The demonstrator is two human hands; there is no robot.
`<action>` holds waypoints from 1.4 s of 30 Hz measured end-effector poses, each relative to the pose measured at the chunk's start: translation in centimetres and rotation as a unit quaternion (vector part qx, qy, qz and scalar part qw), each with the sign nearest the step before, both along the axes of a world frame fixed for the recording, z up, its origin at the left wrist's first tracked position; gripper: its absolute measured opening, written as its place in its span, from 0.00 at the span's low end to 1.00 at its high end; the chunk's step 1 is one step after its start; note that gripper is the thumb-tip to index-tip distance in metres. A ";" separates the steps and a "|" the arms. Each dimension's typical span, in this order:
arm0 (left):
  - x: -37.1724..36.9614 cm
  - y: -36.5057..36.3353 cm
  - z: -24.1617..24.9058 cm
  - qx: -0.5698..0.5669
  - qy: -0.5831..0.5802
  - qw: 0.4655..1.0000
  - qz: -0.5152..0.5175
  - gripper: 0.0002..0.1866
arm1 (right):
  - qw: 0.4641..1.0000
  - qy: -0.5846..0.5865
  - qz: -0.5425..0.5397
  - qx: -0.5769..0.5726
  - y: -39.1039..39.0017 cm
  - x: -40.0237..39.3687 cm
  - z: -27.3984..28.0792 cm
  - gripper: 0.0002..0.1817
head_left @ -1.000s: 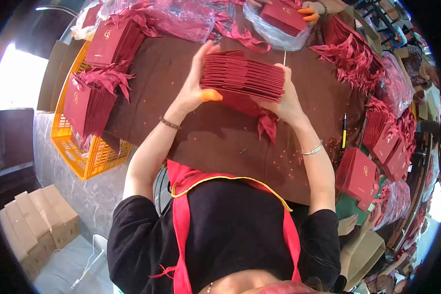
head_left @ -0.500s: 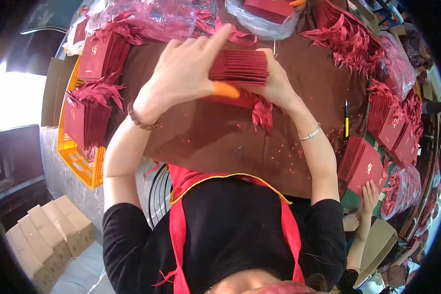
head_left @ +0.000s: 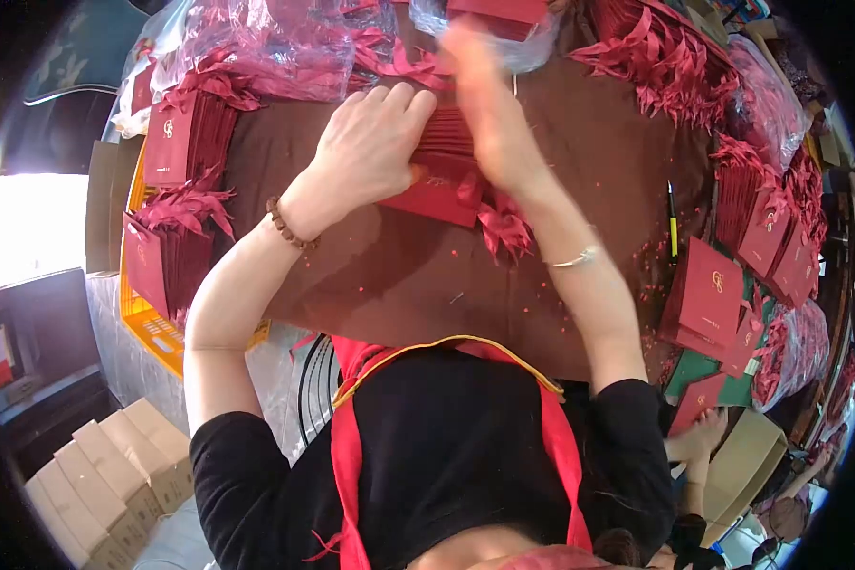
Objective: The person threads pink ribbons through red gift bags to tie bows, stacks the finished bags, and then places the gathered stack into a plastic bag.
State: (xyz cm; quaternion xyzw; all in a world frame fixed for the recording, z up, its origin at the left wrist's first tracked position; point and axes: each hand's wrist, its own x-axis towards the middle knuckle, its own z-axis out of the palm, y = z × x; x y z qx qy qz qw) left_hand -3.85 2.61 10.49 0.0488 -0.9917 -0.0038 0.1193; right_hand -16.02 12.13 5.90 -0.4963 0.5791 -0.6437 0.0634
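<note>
A stack of flat red folded paper gift bags [head_left: 446,131] stands edge-up at the middle of the brown-covered table. My left hand [head_left: 375,138] is closed around the stack's left end, with an orange cover partly visible on its thumb. At the right end is my right hand [head_left: 494,119], raised with its fingers pointing away and smeared by motion; whether it touches the stack I cannot make out. A red gift bag with a pale logo [head_left: 437,190] lies flat just in front of the stack, its red ribbon [head_left: 505,231] hanging out to the right.
Ribboned bag stacks [head_left: 192,138] stand at the left by a yellow crate [head_left: 152,332]. More bags [head_left: 708,294] and a yellow-black pen [head_left: 673,223] lie at the right. Plastic-wrapped bundles [head_left: 266,47] line the back. Another person's hand [head_left: 701,437] holds a red bag at lower right.
My right hand has left its hold on the stack's right side and swung up and away. My left fingers have curled in. The stack is lower, and the other person's hand has moved down with a bag.
</note>
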 end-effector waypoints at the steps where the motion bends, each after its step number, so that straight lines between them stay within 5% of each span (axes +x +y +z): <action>1: 0.0 0.0 0.0 -0.001 0.000 1.000 -0.001 0.25 | 0.995 -0.043 0.085 -0.033 0.0 -0.1 0.5 0.36; 7: -0.2 -0.4 0.0 0.004 0.023 1.000 -0.020 0.25 | 0.885 -0.419 0.165 -0.118 -0.1 -2.4 1.9 0.35; 9: -0.1 -0.2 0.4 -0.003 0.005 1.000 -0.009 0.25 | 0.940 -0.333 0.039 -0.055 -1.3 -1.1 0.2 0.33; 10: -0.1 -0.2 0.3 -0.001 -0.003 1.000 -0.007 0.26 | 0.988 -0.130 -0.003 0.078 -1.1 -1.2 0.0 0.30; 14: 0.1 -0.2 0.4 0.028 -0.036 0.999 -0.005 0.25 | 0.975 -0.211 0.062 -0.018 0.0 -0.4 1.1 0.33; 16: 0.3 -0.7 0.5 0.042 -0.033 0.998 -0.027 0.24 | 0.981 0.144 -0.125 -0.041 3.5 0.8 2.4 0.30; 17: 0.3 -1.0 0.8 0.044 -0.026 0.999 -0.009 0.25 | 0.991 0.082 -0.091 -0.053 5.5 2.9 2.5 0.21; 19: 0.7 -1.3 1.3 0.072 -0.002 0.997 0.007 0.26 | 0.987 0.154 0.040 -0.024 9.2 6.3 1.9 0.07; 21: 0.9 -0.9 2.4 0.090 0.033 0.995 0.007 0.27 | 0.984 0.115 0.085 0.110 11.6 9.0 -1.0 0.09; 23: 1.3 0.2 3.6 0.112 0.041 0.993 0.020 0.26 | 0.961 -0.114 0.006 0.252 12.0 7.6 -2.5 0.10; 25: 2.1 1.0 3.8 0.147 0.039 0.988 0.026 0.26 | 0.925 0.083 -0.097 0.358 12.3 4.4 -5.2 0.19; 28: 3.0 1.8 2.4 0.165 0.055 0.985 -0.011 0.27 | 0.927 0.153 -0.124 0.319 12.9 3.3 -2.4 0.26; 30: 3.3 2.0 2.4 0.184 0.029 0.982 0.025 0.27 | 0.947 -0.047 0.090 0.306 12.8 2.6 -2.4 0.27; 31: 3.5 1.8 2.4 0.221 0.015 0.974 0.044 0.27 | 0.910 -0.242 0.186 0.282 12.7 2.6 -1.9 0.35; 34: 4.0 1.7 3.0 0.268 -0.020 0.960 0.076 0.27 | 0.880 -0.293 0.254 0.275 12.8 2.5 -1.5 0.46; 37: 4.2 1.2 2.7 0.257 -0.043 0.962 0.081 0.28 | 0.847 -0.365 0.272 0.275 12.8 2.7 -1.0 0.46; 39: 4.2 0.9 2.5 0.279 -0.057 0.955 0.075 0.29 | 0.885 -0.303 0.259 0.241 13.1 2.6 -0.5 0.39; 41: 4.2 0.8 2.8 0.285 -0.062 0.954 0.073 0.30 | 0.784 -0.369 0.305 0.396 13.5 1.9 1.3 0.31; 42: 4.2 0.9 2.9 0.290 -0.065 0.952 0.073 0.31 | 0.819 -0.337 0.273 0.375 13.7 1.7 -0.9 0.26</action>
